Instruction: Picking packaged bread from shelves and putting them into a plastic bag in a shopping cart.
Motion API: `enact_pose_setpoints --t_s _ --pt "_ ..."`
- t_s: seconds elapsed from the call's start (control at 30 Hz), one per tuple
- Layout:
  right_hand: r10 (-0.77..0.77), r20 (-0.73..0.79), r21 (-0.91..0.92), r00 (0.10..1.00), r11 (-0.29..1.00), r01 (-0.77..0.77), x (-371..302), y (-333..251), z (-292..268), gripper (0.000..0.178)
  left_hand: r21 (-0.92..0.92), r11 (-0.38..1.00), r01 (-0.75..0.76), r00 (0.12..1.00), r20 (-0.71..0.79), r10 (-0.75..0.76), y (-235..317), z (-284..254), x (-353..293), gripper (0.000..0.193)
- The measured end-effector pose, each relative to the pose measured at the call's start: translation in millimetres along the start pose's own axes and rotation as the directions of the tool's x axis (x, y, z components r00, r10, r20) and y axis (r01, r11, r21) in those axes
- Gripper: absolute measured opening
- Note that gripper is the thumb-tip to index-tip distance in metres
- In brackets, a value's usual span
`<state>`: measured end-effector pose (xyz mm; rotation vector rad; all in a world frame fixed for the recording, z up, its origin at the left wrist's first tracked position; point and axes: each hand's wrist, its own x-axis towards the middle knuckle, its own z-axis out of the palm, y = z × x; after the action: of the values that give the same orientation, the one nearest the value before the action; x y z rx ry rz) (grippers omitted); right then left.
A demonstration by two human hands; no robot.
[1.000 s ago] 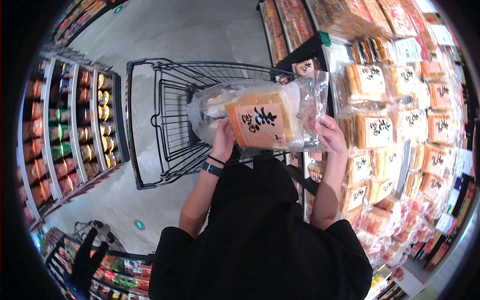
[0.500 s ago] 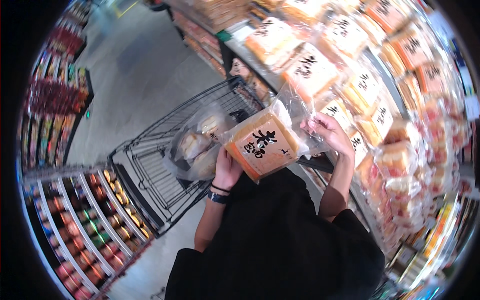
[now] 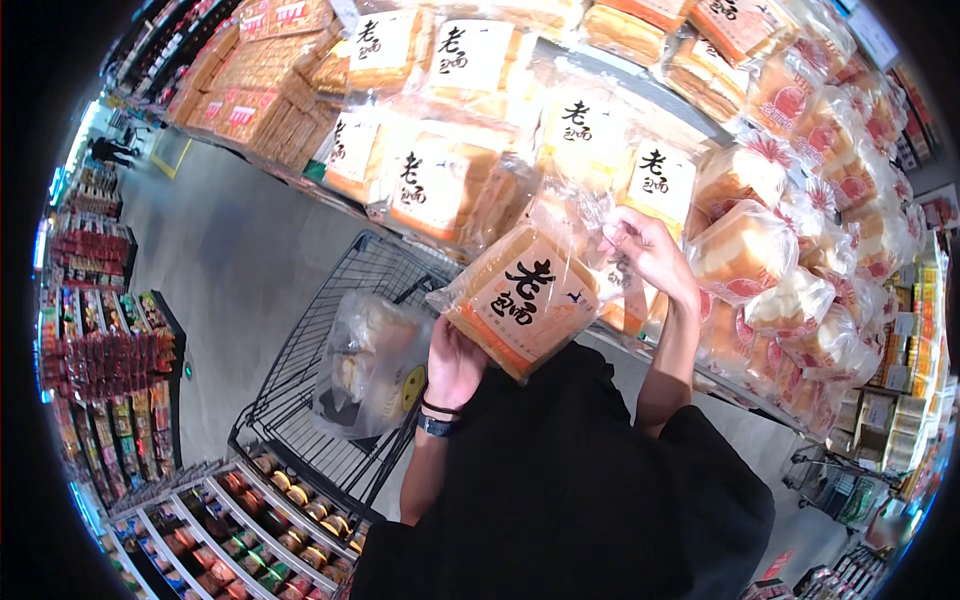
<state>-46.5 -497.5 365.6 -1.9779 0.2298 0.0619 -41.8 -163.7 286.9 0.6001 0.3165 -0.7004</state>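
A square packaged bread loaf [image 3: 528,305] in clear plastic with an orange and white label is held in front of my body, its label facing up. My left hand [image 3: 457,362] supports the loaf from its lower left side, fingers partly hidden beneath it; a dark band and a watch circle that wrist. With my right hand [image 3: 645,248] I pinch the gathered clear plastic at the bag's upper right end. More packaged loaves [image 3: 435,182] of the same kind lie on the display just beyond my hands.
A shopping cart [image 3: 290,370] stands at my left, with a translucent bag of goods [image 3: 365,365] inside. Bagged bread [image 3: 745,250] is piled at right, and brown packs [image 3: 265,75] are stacked far left on the display. Shelves of jars [image 3: 240,540] sit lower left.
My view has turned toward the bread display, which now spans the top. The loaf stays in both hands, tilted slightly differently. The cart appears lower and further left.
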Motion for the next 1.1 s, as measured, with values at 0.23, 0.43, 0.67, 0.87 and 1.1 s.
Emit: enact_pose_setpoints --t_s 0.23,0.43,0.67,0.87,1.1 --pt "-0.195 -0.158 -0.397 0.968 0.910 0.119 52.5 -2.2 -69.2 0.016 -0.055 0.991 0.125 0.987 0.112 -0.118 -26.8 58.1 53.5 0.052" --pt "-0.431 -0.371 -0.610 0.823 0.781 0.134 123.8 -29.2 -101.3 0.020 -0.147 0.970 0.194 0.885 0.454 -0.108 -36.1 96.9 117.9 0.044" --pt "-0.414 -0.433 -0.686 0.801 0.728 0.005 194.3 -32.5 -111.7 0.017 0.000 0.997 0.082 0.948 0.310 -0.078 -15.7 134.4 175.1 0.056" --pt "-0.651 -0.509 -0.763 0.564 0.644 0.054 203.1 -22.2 -101.7 0.023 -0.134 0.984 0.116 0.944 0.324 -0.067 -13.6 139.8 188.7 0.051" --pt "-0.486 -0.745 -0.468 0.456 0.869 0.162 120.0 8.2 -65.3 0.028 -0.206 0.974 0.089 0.960 0.279 -0.029 -23.0 129.3 183.4 0.050"
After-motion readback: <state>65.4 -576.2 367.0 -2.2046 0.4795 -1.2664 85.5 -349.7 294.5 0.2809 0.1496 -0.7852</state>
